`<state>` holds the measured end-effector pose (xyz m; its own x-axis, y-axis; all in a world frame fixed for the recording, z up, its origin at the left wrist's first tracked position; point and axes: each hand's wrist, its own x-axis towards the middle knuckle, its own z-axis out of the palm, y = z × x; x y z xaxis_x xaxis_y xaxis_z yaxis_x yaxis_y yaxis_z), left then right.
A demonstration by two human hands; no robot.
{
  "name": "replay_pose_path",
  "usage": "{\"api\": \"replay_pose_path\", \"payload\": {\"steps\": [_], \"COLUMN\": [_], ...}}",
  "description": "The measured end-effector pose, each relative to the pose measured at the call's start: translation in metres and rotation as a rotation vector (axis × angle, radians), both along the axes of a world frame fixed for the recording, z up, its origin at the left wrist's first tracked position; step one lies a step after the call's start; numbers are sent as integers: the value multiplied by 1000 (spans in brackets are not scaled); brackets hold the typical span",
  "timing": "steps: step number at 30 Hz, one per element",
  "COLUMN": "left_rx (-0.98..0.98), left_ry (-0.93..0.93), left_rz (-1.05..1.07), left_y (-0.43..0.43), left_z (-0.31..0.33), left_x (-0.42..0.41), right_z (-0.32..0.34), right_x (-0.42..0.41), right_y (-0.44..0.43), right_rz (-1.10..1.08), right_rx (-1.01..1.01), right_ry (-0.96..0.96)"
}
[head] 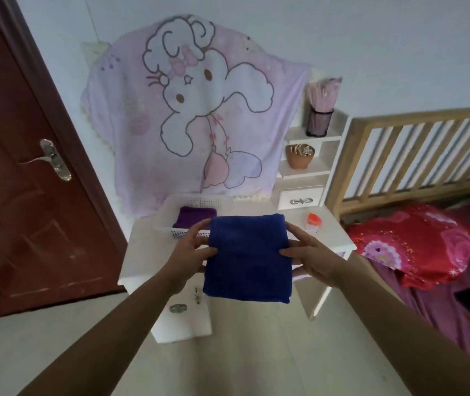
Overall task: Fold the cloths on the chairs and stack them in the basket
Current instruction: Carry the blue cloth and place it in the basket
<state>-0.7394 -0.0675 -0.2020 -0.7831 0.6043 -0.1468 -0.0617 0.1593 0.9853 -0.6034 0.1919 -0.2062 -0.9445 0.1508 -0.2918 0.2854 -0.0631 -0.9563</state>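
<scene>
A folded dark blue cloth (248, 257) hangs in the air in front of a white desk (142, 252). My left hand (191, 250) grips its left edge, thumb on top. On the opposite edge my right hand (311, 252) grips it the same way. Behind the cloth a white perforated basket (188, 202) sits on the desk, and a folded purple cloth (195, 215) lies inside it. The blue cloth hides the basket's right part. No chair is in view.
A pink cartoon blanket (199, 110) hangs on the wall behind the desk. A small white shelf unit (311, 155) holds a pen cup and a pot. A small orange-lidded jar (313, 221) stands on the desk. A red door (28, 167) is left, a bed (428, 252) right.
</scene>
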Motion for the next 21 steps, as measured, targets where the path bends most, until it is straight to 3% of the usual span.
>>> {"api": "replay_pose_path", "payload": {"steps": [7,15,21], "left_rx": [-90,-337,-403], "left_ry": [-34,-77,-137], "left_rz": [38,115,178], "left_y": [41,72,76], "left_z": [-14,-47,-66], "left_x": [-134,-272,-358], "right_z": [-23,-86,-104], "right_x": [-142,-307,-396], "right_y": [35,49,40], "right_rz": [0,47,-42], "right_rx": [-31,-87,-115], "right_ry": [-66,-202,-316]}}
